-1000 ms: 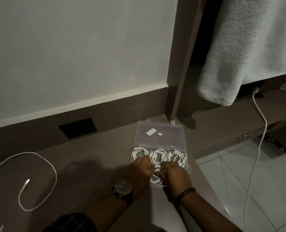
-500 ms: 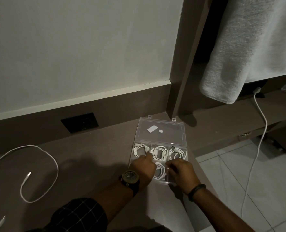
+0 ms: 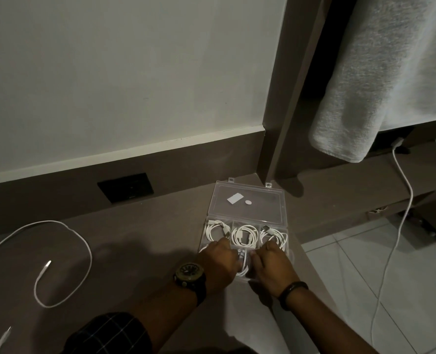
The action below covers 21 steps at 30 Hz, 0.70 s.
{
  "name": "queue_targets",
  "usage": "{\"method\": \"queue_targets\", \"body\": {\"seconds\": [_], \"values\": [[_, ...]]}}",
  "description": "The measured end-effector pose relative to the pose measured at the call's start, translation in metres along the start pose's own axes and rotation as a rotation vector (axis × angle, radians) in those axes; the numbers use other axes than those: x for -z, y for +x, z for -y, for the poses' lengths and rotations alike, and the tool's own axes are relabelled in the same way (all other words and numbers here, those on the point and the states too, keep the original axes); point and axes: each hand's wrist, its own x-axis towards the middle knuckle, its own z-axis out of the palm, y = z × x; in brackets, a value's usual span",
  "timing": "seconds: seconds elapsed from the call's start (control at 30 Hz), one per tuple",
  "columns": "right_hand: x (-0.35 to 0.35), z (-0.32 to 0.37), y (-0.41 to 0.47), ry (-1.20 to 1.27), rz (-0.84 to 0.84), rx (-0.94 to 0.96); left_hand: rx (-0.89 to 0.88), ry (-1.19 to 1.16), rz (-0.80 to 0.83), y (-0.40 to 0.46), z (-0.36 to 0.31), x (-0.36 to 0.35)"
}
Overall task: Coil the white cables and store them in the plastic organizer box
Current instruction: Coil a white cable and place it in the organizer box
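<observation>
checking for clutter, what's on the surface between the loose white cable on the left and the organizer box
Only bare brown surface lies between the loose white cable and the organizer box in the head view, shadowed, with the left hand at the box.

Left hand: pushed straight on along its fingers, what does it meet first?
The left hand points up and slightly right, so it would likely meet the coiled cable in the organizer box's back-left compartment first; depth is unclear.

Dim, grainy indoor light (wide-angle bowing at edges), soft shadows on the brown counter (image 3: 140,233).
</observation>
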Motion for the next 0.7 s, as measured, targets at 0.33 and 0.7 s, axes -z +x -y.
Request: {"method": "queue_targets", "body": {"seconds": [0.33,0.7], "values": [[-0.006,0.002,-0.006,-0.26,-0.038,0.12,0.231,-0.091,0.151,0.0,-0.008,0.001],[0.009,0.002,-0.003,-0.131,0.22,0.048,0.074,0.113,0.253,-0.001,-0.002,0.008]]}}
